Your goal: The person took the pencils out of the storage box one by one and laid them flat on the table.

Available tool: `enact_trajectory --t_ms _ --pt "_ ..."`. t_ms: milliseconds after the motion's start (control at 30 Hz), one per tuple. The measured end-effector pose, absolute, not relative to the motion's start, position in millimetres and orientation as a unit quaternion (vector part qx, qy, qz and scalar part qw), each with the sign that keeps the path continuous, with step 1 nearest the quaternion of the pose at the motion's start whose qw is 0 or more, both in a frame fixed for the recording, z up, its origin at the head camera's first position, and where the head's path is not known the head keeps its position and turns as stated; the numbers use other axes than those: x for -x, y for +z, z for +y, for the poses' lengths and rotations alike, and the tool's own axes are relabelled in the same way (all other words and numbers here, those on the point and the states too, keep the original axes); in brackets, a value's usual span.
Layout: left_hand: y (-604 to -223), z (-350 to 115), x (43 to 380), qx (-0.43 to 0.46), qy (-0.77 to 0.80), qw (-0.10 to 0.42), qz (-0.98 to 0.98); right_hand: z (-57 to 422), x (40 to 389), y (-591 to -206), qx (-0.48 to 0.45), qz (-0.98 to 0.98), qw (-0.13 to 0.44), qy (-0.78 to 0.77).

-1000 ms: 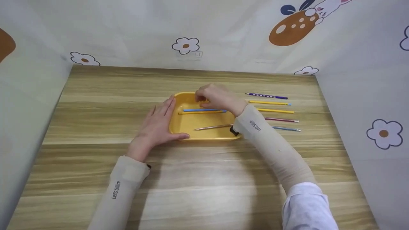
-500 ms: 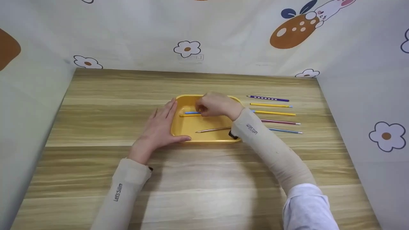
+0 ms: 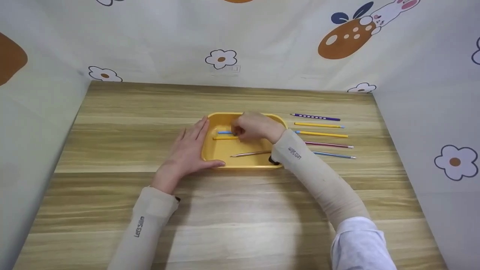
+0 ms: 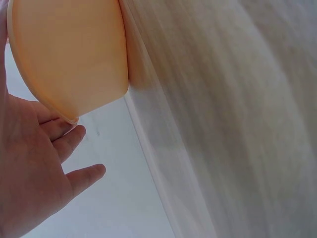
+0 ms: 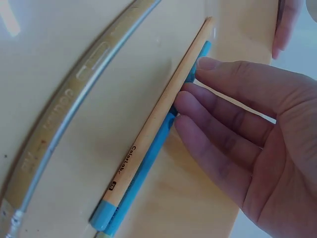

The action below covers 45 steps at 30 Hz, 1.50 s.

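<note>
A yellow tray (image 3: 245, 167) stands on the table. My left hand (image 3: 185, 152) steadies its left end, fairly straight fingers along the side and thumb at the front rim. In the left wrist view, the fingertips touch the rim of the tray (image 4: 74, 54). My right hand (image 3: 257, 126) is inside the tray. In the right wrist view, its thumb and fingertips pinch the blue pencil (image 5: 143, 176), which lies against a yellow pencil (image 5: 156, 116) with a blue end. A gold-and-silver pencil (image 3: 247, 153) lies apart, nearer the tray's front. My right hand and sleeve hide parts of the pencils.
Right of the tray, several pencils lie in a spaced row: purple dotted (image 3: 317, 117), yellow (image 3: 318, 125), another yellow (image 3: 324, 134), dark red (image 3: 330, 144) and blue (image 3: 335, 155). Patterned cloth walls (image 3: 165, 48) enclose the table's back and sides.
My right hand has come down from near the tray's back rim onto the blue and yellow pencils inside. The left hand keeps its place on the tray; the head view has shifted slightly.
</note>
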<state>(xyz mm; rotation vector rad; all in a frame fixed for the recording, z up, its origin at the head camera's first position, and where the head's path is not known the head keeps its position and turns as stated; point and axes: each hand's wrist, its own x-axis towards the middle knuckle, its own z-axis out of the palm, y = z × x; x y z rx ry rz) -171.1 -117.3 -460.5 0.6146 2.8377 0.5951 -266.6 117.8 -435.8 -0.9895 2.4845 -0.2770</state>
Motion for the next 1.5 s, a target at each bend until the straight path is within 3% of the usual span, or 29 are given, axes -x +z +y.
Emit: enact_trajectory --t_ms 600,1500 --pt "-461.8 -119.6 166.5 -0.205 0.2 0.093 0.954 115.2 262.7 -447.7 0.365 0.901 0.227 -0.057" --pt "-460.6 -118.1 171.8 -0.209 0.197 0.089 0.954 119.0 265.7 -430.2 0.361 0.895 0.237 -0.113"
